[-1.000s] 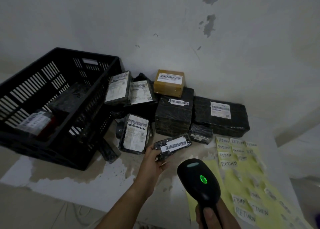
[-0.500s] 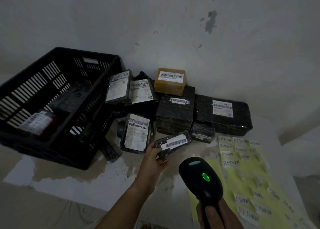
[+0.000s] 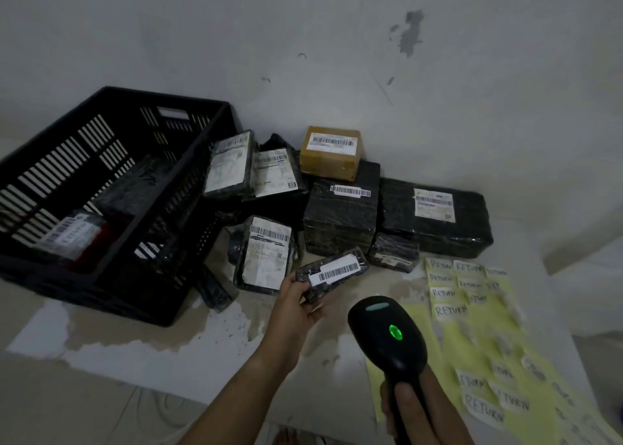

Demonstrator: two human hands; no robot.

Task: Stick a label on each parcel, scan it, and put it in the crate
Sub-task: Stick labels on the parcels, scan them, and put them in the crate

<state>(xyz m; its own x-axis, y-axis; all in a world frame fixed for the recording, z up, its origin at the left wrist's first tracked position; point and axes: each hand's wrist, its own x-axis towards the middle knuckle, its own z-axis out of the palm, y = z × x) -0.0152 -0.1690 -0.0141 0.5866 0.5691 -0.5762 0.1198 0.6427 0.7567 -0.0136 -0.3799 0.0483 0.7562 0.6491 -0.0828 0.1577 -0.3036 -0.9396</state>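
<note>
Our left hand point(image 3: 296, 306) pinches the small parcel point(image 3: 305, 273), our right hand point(image 3: 421, 414) grips the scanner point(image 3: 387, 333); if the barcode point(image 3: 338, 272) tilts, scanning may fail.

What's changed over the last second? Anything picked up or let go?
Very little. The right hand has nudged the scanner slightly forward, toward the small parcel that the left hand grips. Nothing taken or released. Scanner light still green; crate, parcel pile and RETURN label sheet unmoved.
</note>
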